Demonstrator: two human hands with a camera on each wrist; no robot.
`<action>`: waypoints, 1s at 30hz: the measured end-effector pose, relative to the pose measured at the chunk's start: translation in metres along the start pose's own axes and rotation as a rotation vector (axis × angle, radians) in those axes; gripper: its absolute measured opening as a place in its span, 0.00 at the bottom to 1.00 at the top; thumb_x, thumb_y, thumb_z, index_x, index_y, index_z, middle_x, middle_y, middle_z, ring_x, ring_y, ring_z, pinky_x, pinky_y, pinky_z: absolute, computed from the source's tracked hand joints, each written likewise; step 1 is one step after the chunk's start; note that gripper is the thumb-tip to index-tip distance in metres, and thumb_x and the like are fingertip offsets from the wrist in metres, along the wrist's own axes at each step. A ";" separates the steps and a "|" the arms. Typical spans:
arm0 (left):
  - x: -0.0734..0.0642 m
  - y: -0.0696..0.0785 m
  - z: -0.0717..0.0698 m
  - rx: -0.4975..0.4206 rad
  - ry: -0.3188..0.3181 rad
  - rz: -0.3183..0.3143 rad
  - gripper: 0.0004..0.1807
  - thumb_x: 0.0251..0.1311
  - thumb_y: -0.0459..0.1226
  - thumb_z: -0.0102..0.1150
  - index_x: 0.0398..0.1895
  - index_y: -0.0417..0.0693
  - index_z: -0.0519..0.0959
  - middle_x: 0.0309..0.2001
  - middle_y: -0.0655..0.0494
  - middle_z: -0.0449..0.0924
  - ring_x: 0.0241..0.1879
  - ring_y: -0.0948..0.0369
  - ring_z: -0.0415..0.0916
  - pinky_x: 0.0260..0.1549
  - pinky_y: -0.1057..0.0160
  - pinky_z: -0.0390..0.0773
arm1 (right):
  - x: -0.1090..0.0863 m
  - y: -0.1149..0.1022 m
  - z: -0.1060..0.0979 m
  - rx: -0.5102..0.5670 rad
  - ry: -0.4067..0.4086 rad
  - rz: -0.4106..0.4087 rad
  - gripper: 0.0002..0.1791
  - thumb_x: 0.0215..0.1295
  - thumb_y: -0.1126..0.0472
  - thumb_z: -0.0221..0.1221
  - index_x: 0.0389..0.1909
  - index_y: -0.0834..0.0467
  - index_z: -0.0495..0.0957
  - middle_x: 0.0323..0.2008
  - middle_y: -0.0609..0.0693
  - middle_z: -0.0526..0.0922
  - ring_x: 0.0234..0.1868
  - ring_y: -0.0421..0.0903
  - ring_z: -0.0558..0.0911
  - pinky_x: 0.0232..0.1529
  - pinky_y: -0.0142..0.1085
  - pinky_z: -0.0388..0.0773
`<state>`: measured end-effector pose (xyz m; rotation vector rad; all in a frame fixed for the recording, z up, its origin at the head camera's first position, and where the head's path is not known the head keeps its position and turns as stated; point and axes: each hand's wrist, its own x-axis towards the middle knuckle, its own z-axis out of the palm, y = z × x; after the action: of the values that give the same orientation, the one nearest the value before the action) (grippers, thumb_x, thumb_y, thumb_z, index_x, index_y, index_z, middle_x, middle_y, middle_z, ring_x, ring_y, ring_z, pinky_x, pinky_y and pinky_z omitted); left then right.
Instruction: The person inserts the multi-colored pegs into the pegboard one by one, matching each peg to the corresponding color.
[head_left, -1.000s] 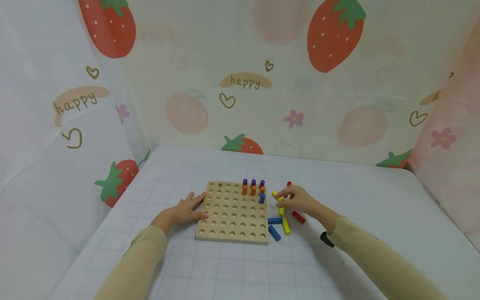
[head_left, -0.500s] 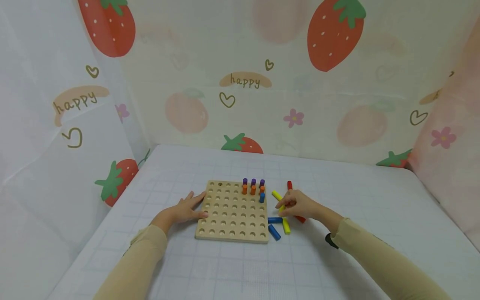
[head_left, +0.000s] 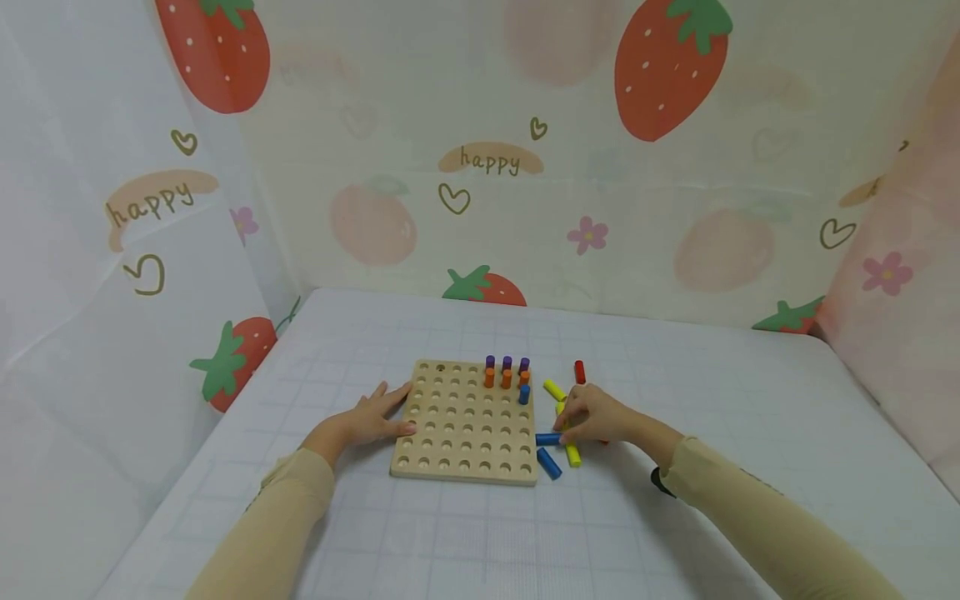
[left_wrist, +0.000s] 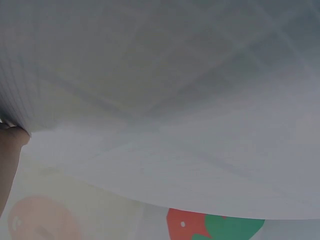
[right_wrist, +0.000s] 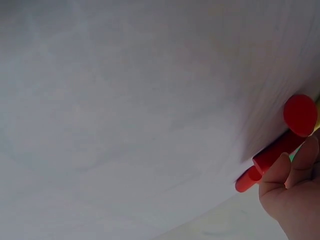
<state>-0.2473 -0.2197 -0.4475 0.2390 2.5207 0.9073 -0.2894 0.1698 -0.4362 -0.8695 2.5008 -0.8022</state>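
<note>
My left hand (head_left: 372,419) rests with spread fingers on the left edge of a wooden peg board (head_left: 465,477). Its thumb lies over the board's surface. Upright at the board's far right stand several purple pegs (head_left: 507,364), several orange pegs (head_left: 507,379) and a blue peg (head_left: 524,395). Right of the board, my right hand (head_left: 596,414) pinches the right end of a lying blue peg (head_left: 548,439), its fingers curled and fingertips together there. Red pegs (right_wrist: 300,115) show beside this hand in the right wrist view.
Close to the right hand lie yellow pegs (head_left: 555,390), another blue peg (head_left: 549,463) and a red peg (head_left: 580,372). A white gridded cloth (head_left: 450,542) covers the table. Behind it hangs a strawberry-print curtain (head_left: 487,217).
My right hand has come down and toward me, from the yellow pegs to the blue peg's right end, and its fingers have drawn together. The left hand and the board stay put.
</note>
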 end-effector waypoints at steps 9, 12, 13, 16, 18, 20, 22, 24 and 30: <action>-0.001 0.001 0.001 0.001 -0.002 0.022 0.49 0.63 0.54 0.59 0.78 0.44 0.44 0.74 0.29 0.31 0.69 0.28 0.24 0.62 0.28 0.32 | 0.003 -0.001 0.004 -0.034 0.000 0.033 0.06 0.56 0.59 0.71 0.33 0.56 0.88 0.31 0.46 0.71 0.40 0.46 0.66 0.40 0.37 0.60; -0.001 0.001 0.001 -0.006 -0.003 0.038 0.49 0.64 0.53 0.59 0.77 0.43 0.44 0.74 0.29 0.33 0.71 0.31 0.24 0.64 0.31 0.31 | 0.003 -0.001 0.005 -0.031 -0.003 0.068 0.06 0.56 0.58 0.70 0.33 0.55 0.88 0.31 0.46 0.71 0.41 0.47 0.66 0.40 0.38 0.61; -0.001 0.001 0.001 -0.008 -0.003 0.043 0.49 0.64 0.53 0.59 0.77 0.42 0.44 0.74 0.29 0.34 0.71 0.32 0.24 0.64 0.31 0.31 | 0.002 -0.001 0.005 -0.031 -0.004 0.072 0.06 0.56 0.58 0.70 0.33 0.55 0.88 0.31 0.46 0.71 0.42 0.47 0.66 0.41 0.38 0.62; -0.001 0.002 0.001 -0.011 -0.004 0.049 0.50 0.64 0.53 0.59 0.77 0.42 0.44 0.74 0.29 0.33 0.71 0.32 0.24 0.65 0.32 0.30 | 0.001 0.000 0.004 -0.017 0.004 0.065 0.06 0.57 0.59 0.70 0.33 0.56 0.88 0.32 0.46 0.73 0.42 0.47 0.68 0.42 0.38 0.64; -0.001 0.002 0.001 -0.009 -0.005 0.047 0.50 0.64 0.53 0.59 0.77 0.42 0.43 0.74 0.29 0.33 0.71 0.31 0.24 0.64 0.32 0.30 | -0.001 0.002 0.003 -0.008 0.014 0.050 0.05 0.57 0.59 0.70 0.33 0.57 0.87 0.32 0.46 0.74 0.41 0.46 0.69 0.43 0.38 0.65; -0.001 0.002 0.001 -0.006 -0.006 0.046 0.50 0.64 0.53 0.59 0.77 0.42 0.43 0.74 0.28 0.32 0.70 0.30 0.24 0.64 0.31 0.31 | -0.002 0.003 0.001 0.001 0.022 0.039 0.05 0.58 0.60 0.69 0.34 0.57 0.87 0.32 0.45 0.75 0.41 0.46 0.70 0.43 0.38 0.66; -0.002 0.003 0.002 -0.003 -0.008 0.041 0.50 0.64 0.53 0.59 0.77 0.42 0.43 0.74 0.28 0.32 0.70 0.30 0.24 0.64 0.31 0.31 | -0.003 0.004 -0.001 0.014 0.030 0.035 0.06 0.59 0.60 0.68 0.34 0.58 0.87 0.32 0.45 0.76 0.41 0.46 0.71 0.44 0.38 0.68; -0.003 0.004 0.001 -0.003 -0.007 0.037 0.49 0.64 0.53 0.59 0.77 0.42 0.44 0.73 0.27 0.32 0.70 0.29 0.24 0.64 0.30 0.31 | -0.004 0.004 -0.003 0.030 0.043 0.037 0.06 0.60 0.61 0.67 0.35 0.59 0.87 0.33 0.45 0.77 0.41 0.46 0.71 0.45 0.38 0.69; -0.003 0.004 0.001 -0.006 -0.001 0.034 0.49 0.64 0.52 0.59 0.77 0.42 0.44 0.74 0.28 0.32 0.70 0.29 0.24 0.64 0.30 0.32 | -0.006 0.000 -0.009 0.064 0.104 0.107 0.06 0.62 0.60 0.65 0.35 0.59 0.84 0.32 0.47 0.77 0.38 0.47 0.70 0.38 0.37 0.70</action>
<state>-0.2440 -0.2176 -0.4443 0.2810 2.5195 0.9271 -0.2895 0.1772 -0.4284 -0.6833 2.5713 -0.9071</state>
